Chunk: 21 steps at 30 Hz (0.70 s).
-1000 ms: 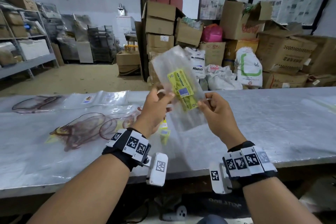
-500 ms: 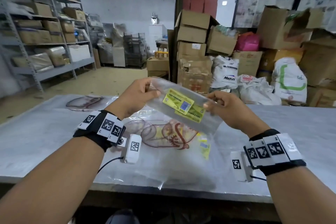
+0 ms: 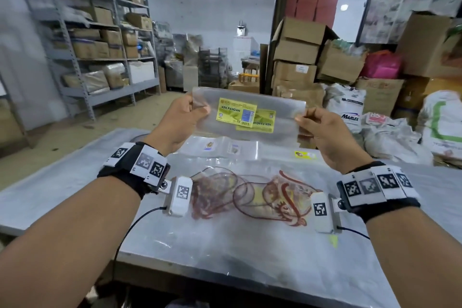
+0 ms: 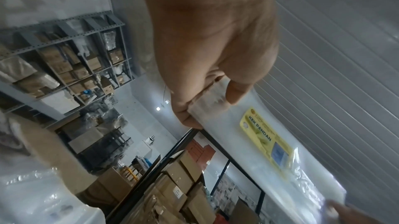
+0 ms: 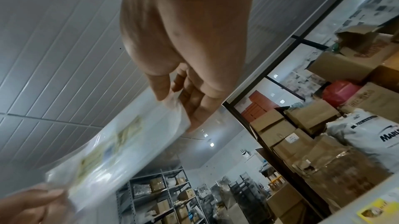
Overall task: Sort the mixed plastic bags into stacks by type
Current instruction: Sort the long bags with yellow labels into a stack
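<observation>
A clear plastic bag with yellow "KEK PANDAN" labels [image 3: 246, 115] [image 4: 265, 139] [image 5: 116, 142] is held level in the air above the table. My left hand [image 3: 186, 115] [image 4: 207, 98] pinches its left end and my right hand [image 3: 316, 127] [image 5: 181, 103] pinches its right end. Below it on the table [image 3: 50, 192] lies a large clear bag printed with a red and yellow design [image 3: 250, 195]. Farther back lie small clear bags with little labels [image 3: 222, 149] and one with a yellow sticker [image 3: 303, 155].
Stacked cardboard boxes [image 3: 297, 57] and white sacks [image 3: 347, 105] stand behind the table on the right. Grey metal shelving with boxes [image 3: 100, 40] runs along the left wall. The table's near edge [image 3: 225, 280] is just below my wrists.
Both hands have turned the labelled bag from upright and tilted to level and stretched it wider between them. My view has swung left, so the red-printed bag now lies under the hands.
</observation>
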Motion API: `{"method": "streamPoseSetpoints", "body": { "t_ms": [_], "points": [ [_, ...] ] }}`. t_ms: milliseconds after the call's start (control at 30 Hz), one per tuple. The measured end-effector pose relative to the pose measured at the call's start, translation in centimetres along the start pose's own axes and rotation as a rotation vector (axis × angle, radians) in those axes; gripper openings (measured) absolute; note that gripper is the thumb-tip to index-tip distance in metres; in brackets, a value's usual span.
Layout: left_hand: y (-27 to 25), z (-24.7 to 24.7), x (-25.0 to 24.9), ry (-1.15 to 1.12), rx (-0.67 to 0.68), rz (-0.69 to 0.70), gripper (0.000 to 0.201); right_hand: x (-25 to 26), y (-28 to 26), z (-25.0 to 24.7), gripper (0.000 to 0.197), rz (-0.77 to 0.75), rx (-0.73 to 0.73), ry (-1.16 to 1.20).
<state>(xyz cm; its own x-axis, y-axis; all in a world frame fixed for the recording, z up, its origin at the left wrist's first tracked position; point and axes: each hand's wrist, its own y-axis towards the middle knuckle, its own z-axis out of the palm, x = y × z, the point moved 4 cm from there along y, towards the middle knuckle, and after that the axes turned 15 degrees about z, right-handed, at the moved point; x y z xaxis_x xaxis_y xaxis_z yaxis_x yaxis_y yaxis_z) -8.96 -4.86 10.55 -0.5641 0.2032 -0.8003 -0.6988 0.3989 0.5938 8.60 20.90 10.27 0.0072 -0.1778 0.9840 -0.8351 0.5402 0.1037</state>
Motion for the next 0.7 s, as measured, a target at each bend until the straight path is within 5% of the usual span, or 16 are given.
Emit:
{"method": "streamPoseSetpoints", "body": {
  "t_ms": [133, 300, 533, 700],
  "points": [
    [0.4, -0.1, -0.1, 0.132, 0.072, 0.006, 0.007, 0.7, 1.5, 0.6, 0.006, -0.056, -0.061, -0.047],
    [-0.6, 0.1, 1.2, 0.256, 0.068, 0.086, 0.021, 0.2, 1.2, 0.4, 0.015, -0.138, -0.080, -0.133],
    [-3.8, -0.6, 8.6, 0.303, 0.218, -0.070, 0.049, -5.9, 1.8, 0.3, 0.006, -0.029, 0.019, -0.359],
    [-6.9, -0.2, 11.8, 0.398, 0.407, -0.165, 0.021, -11.8, 1.9, 0.7, 0.025, 0.140, 0.155, -0.607]
  ]
}}
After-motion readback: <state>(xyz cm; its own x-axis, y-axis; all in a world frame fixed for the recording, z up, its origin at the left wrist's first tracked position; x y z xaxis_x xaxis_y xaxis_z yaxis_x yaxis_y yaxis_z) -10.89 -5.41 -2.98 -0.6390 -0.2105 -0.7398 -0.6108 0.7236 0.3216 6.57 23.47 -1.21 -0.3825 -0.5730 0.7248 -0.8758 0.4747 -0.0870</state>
